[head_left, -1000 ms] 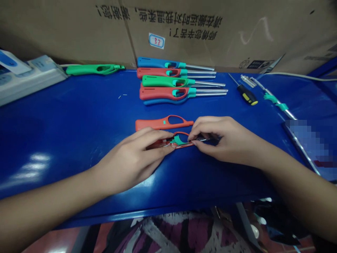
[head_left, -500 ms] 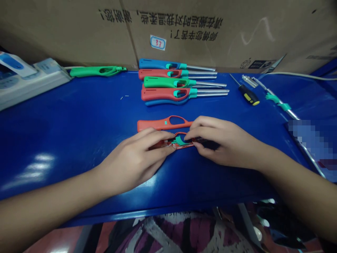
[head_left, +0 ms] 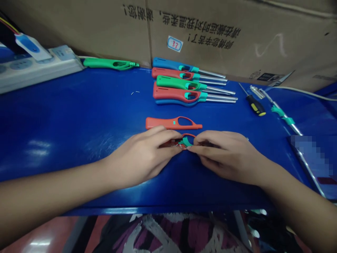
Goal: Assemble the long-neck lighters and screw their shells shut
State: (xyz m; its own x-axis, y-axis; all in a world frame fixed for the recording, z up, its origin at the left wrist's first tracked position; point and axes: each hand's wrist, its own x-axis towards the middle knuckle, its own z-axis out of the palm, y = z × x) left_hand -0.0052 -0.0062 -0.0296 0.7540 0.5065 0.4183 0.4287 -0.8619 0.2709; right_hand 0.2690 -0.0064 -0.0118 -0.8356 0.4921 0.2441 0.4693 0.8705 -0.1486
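Note:
An open red lighter half shell (head_left: 189,135) with a green trigger piece (head_left: 186,142) inside lies low over the blue table, between my hands. My left hand (head_left: 147,154) grips its left part with thumb and fingers. Closed around its right part is my right hand (head_left: 229,153), its fingertips close to the green piece. Both hands cover much of the shell. Just behind them rests another red half shell (head_left: 163,123), touched by neither hand's grip.
Several assembled lighters (head_left: 173,93) lie behind, with a green one (head_left: 100,63) near a power strip (head_left: 39,68). Two tiny pins (head_left: 137,92) sit mid-table. A screwdriver (head_left: 255,105) and metal rod (head_left: 296,130) are at right; a cardboard box (head_left: 210,59) stands behind.
My right hand has moved from the shell's upper right edge to a lower grip, fingers nearer the green piece. The right end of the rear half shell is now uncovered. The view has shifted slightly.

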